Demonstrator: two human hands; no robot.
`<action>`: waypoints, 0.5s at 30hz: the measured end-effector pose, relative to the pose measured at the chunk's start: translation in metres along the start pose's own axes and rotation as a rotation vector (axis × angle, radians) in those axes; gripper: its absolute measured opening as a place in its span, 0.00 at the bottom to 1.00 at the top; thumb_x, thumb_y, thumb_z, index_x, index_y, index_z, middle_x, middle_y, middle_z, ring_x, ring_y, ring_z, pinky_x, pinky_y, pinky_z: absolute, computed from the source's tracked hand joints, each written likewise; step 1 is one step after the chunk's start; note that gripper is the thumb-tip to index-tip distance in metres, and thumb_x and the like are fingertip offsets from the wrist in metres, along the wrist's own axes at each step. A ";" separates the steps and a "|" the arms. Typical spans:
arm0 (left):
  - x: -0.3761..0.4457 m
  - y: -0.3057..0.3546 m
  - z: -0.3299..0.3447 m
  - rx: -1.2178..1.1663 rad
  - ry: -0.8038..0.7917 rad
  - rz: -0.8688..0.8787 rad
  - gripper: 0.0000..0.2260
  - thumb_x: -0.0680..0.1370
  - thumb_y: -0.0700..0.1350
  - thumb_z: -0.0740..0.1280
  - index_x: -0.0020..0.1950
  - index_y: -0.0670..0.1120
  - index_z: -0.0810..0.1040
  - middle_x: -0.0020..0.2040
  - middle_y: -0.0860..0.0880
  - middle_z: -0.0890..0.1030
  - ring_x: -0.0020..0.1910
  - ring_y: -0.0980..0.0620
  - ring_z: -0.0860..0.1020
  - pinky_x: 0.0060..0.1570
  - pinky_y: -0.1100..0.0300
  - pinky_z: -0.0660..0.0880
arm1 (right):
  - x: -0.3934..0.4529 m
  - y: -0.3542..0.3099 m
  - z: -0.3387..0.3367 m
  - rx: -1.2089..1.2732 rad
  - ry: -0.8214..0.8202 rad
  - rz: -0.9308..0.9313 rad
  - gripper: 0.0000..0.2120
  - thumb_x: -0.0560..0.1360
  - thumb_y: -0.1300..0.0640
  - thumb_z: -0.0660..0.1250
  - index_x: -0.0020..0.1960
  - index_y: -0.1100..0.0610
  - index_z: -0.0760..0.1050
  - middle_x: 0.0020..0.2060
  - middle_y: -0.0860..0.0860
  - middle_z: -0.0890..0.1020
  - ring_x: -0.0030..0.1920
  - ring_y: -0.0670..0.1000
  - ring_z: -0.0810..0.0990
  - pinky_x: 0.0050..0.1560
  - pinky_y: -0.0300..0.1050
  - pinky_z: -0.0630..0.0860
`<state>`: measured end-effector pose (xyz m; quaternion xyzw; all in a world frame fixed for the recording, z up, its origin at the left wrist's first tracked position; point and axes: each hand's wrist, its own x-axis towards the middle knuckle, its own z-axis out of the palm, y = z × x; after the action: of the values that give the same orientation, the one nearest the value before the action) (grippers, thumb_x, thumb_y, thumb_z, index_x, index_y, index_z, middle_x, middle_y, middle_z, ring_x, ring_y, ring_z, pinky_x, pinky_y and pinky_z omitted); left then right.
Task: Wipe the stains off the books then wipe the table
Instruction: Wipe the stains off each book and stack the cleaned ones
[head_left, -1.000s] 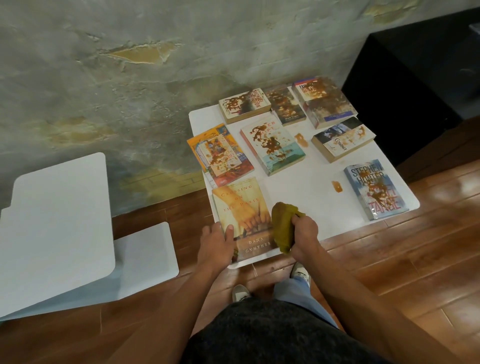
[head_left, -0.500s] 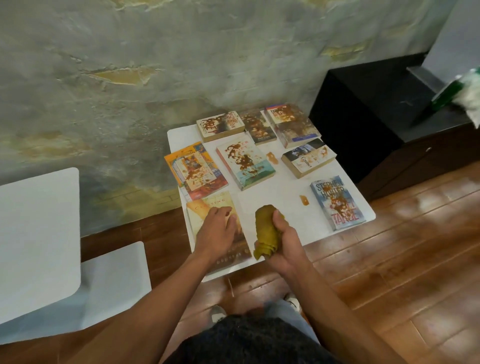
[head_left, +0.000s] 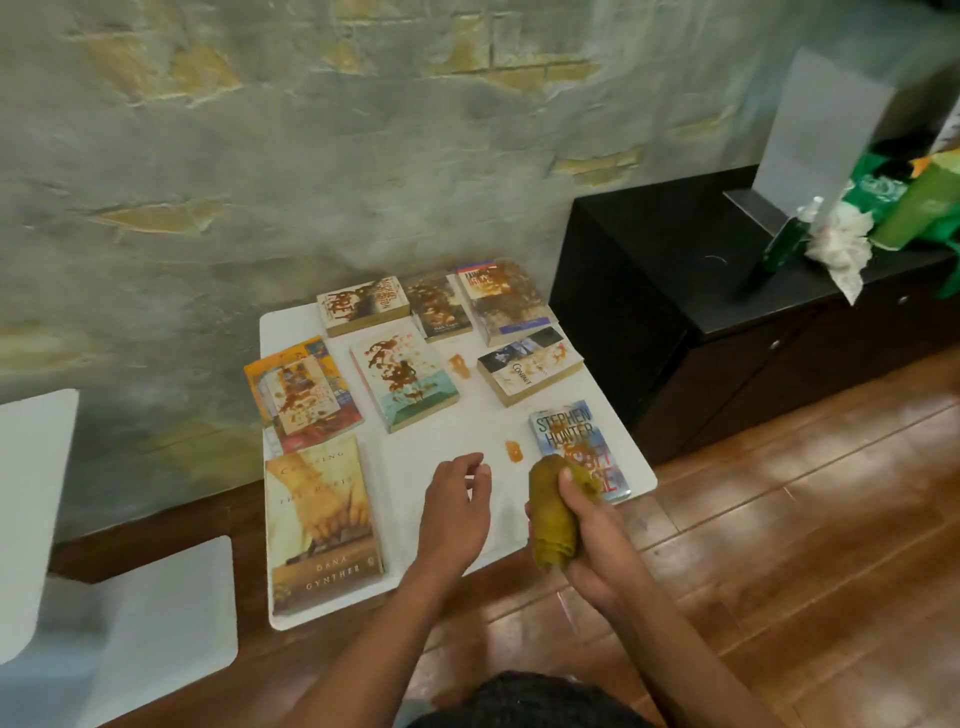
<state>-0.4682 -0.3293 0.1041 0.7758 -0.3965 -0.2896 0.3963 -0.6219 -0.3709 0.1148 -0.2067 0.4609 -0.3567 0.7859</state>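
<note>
Right hand (head_left: 587, 525) grips the rolled cloth (head_left: 553, 512), Hunter book (head_left: 579, 441) just above it; left hand (head_left: 454, 512) hovers with its fingers loose and empty.

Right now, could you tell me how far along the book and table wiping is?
Done: the tan Dana Gynther book looks clean. In hand: the right hand grips the rolled mustard cloth; the left hand hovers empty. Left: seven stained books, including the blue Stephen Hunter paperback, and the white table's smears.

Dim warm indoor light, glare streaks on the wooden floor (head_left: 810, 525), motion blur throughout, wide-angle bending at edges, white table (head_left: 415, 457) brightest
</note>
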 end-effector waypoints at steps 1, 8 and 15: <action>-0.003 0.004 0.009 -0.011 0.002 -0.008 0.15 0.85 0.49 0.59 0.69 0.49 0.76 0.65 0.49 0.77 0.55 0.56 0.76 0.56 0.63 0.71 | 0.001 -0.008 -0.009 -0.032 -0.001 -0.019 0.18 0.78 0.52 0.67 0.66 0.54 0.75 0.50 0.59 0.83 0.46 0.57 0.82 0.48 0.54 0.79; -0.005 0.027 0.060 -0.028 0.049 -0.088 0.15 0.84 0.49 0.61 0.69 0.48 0.76 0.65 0.50 0.78 0.55 0.57 0.76 0.54 0.66 0.70 | 0.007 -0.063 -0.062 -0.164 -0.067 -0.049 0.15 0.80 0.58 0.65 0.66 0.58 0.74 0.59 0.60 0.82 0.60 0.61 0.80 0.63 0.63 0.74; 0.020 0.031 0.086 0.148 -0.105 -0.077 0.19 0.83 0.53 0.63 0.72 0.50 0.71 0.67 0.50 0.75 0.60 0.53 0.76 0.58 0.60 0.73 | 0.028 -0.093 -0.076 -0.405 -0.019 -0.101 0.12 0.78 0.62 0.68 0.60 0.59 0.75 0.52 0.56 0.85 0.52 0.55 0.85 0.47 0.48 0.82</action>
<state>-0.5353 -0.3905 0.0831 0.8014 -0.4071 -0.3147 0.3049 -0.7141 -0.4528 0.1222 -0.3867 0.5047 -0.2936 0.7138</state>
